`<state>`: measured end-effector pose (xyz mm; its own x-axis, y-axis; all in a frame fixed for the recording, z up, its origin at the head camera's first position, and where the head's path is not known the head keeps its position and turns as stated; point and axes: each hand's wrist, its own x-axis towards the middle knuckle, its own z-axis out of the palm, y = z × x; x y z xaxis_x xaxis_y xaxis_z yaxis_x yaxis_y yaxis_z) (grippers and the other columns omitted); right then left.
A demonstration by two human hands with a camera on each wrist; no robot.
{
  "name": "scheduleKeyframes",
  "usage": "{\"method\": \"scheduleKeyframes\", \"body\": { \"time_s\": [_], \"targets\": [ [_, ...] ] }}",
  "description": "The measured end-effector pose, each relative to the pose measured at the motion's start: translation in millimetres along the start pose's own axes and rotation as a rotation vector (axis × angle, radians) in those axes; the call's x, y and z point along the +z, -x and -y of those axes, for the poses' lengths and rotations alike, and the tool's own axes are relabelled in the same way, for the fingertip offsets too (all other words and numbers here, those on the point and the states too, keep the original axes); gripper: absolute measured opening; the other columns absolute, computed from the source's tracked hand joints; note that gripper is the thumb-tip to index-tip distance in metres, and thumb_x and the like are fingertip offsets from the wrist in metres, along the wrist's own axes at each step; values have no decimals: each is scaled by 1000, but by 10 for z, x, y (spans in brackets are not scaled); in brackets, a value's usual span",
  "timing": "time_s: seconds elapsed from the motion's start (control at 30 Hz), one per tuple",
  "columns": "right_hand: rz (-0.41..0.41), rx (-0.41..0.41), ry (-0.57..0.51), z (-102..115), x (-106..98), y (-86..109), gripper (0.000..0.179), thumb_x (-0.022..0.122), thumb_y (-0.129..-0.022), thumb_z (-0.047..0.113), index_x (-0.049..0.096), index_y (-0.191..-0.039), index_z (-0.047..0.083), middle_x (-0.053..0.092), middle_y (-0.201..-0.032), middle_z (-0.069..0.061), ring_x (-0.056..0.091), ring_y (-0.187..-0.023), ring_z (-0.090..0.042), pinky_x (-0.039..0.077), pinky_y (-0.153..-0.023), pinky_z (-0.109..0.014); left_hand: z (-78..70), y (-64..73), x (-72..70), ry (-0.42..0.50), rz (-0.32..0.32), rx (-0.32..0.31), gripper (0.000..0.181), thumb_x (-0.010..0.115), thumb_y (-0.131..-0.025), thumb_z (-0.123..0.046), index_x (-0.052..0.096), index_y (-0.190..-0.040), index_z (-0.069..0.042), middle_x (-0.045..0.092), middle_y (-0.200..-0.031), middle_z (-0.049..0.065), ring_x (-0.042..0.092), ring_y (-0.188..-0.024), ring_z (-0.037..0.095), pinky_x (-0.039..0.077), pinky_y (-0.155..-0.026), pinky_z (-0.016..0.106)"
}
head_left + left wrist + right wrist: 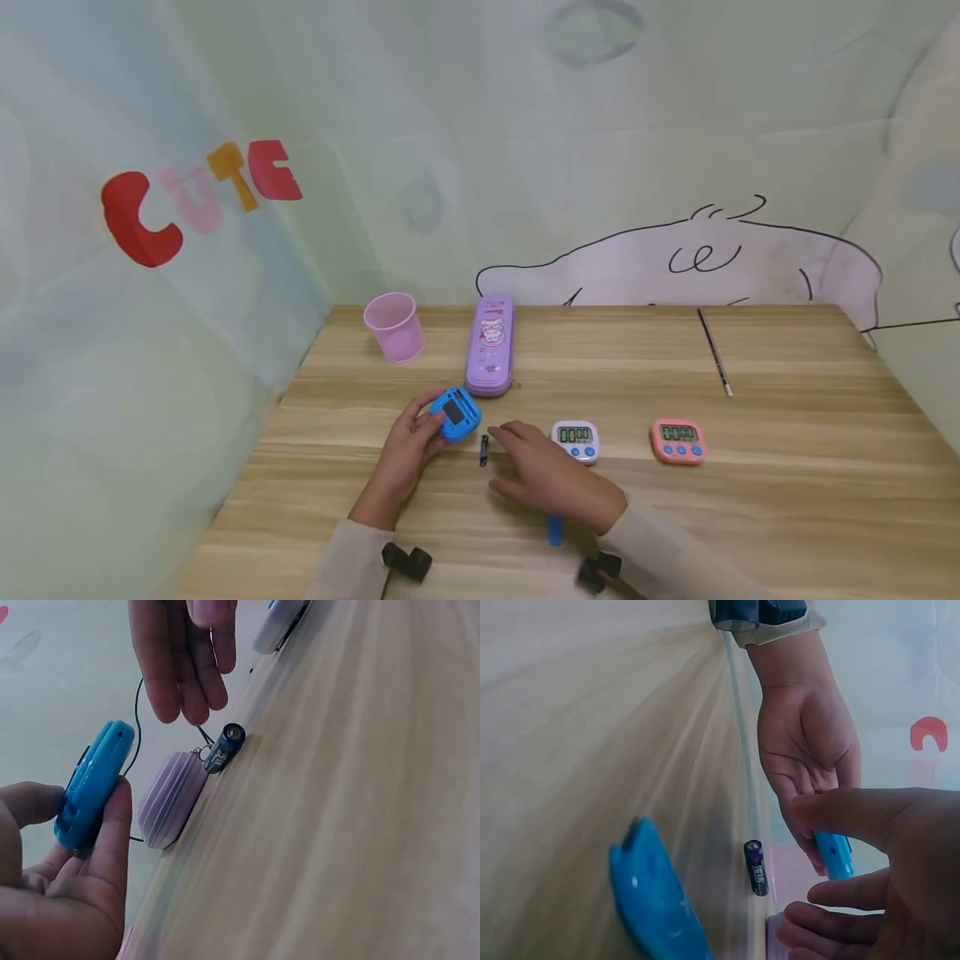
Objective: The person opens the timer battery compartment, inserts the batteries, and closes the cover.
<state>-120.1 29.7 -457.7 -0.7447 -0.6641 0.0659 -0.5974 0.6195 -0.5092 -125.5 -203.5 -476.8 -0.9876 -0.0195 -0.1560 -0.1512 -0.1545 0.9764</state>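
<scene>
My left hand (405, 450) grips a blue digital timer (467, 423), its back turned up and the battery compartment uncovered. Just right of it, a small dark battery (483, 451) lies on the table. Beside that battery is my right hand (543, 471), thumb and fingers spread apart with nothing between them. A blue battery cover (656, 892) lies on the table under the right wrist, mostly hidden by the forearm in the head view. In the left wrist view the timer is pinched between thumb and fingers, raised off the table.
A white timer (576, 435) sits just beyond the right hand, with a coral timer (678, 442) farther right. Behind the hands stand a pink cup (401, 340) and a purple pencil case (491, 346). A pencil (715, 352) lies at the back right.
</scene>
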Motion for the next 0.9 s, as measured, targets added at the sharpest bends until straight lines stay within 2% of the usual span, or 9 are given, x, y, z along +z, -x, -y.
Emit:
{"method": "scheduleKeyframes", "body": {
  "time_s": [0.17,0.3,0.43,0.6,0.73,0.9],
  "targets": [
    [34,38,-20,14,48,-107,67,70,-88,36,47,-141,3,52,-136,-14,51,-123,-27,44,-104,-40,12,-5,-4,55,8,21,46,52,-100,-11,39,-144,-3,50,-131,31,63,-99,18,56,-82,29],
    [54,64,-11,24,75,-175,64,70,-89,35,49,-140,1,52,-134,-15,52,-121,-27,46,-102,-40,30,7,-4,80,50,73,52,56,-99,-15,37,-144,1,49,-131,33,63,-102,19,56,-82,28],
    [36,71,24,37,90,-233,61,70,-88,34,53,-135,-1,55,-128,-14,53,-116,-27,48,-99,-39,37,21,0,94,85,106,52,56,-99,-15,36,-143,2,48,-132,35,63,-105,22,56,-83,29],
    [-9,57,78,58,118,-297,54,73,-86,35,62,-125,-2,59,-116,-12,55,-105,-24,51,-92,-38,-9,48,27,91,34,44,49,53,-100,-11,37,-144,0,48,-133,34,62,-107,24,56,-84,29],
    [-37,60,97,54,143,-294,48,74,-85,31,64,-119,-1,59,-110,-11,55,-98,-23,52,-87,-38,-15,51,58,100,18,0,45,49,-101,-7,38,-144,-1,48,-134,33,61,-107,25,56,-84,30],
    [-54,56,115,59,139,-284,43,73,-86,30,65,-116,-1,59,-106,-10,55,-94,-22,52,-83,-37,-12,45,51,100,20,-11,44,49,-101,-6,41,-143,-3,48,-134,32,62,-105,23,56,-83,30]
  ]
}}
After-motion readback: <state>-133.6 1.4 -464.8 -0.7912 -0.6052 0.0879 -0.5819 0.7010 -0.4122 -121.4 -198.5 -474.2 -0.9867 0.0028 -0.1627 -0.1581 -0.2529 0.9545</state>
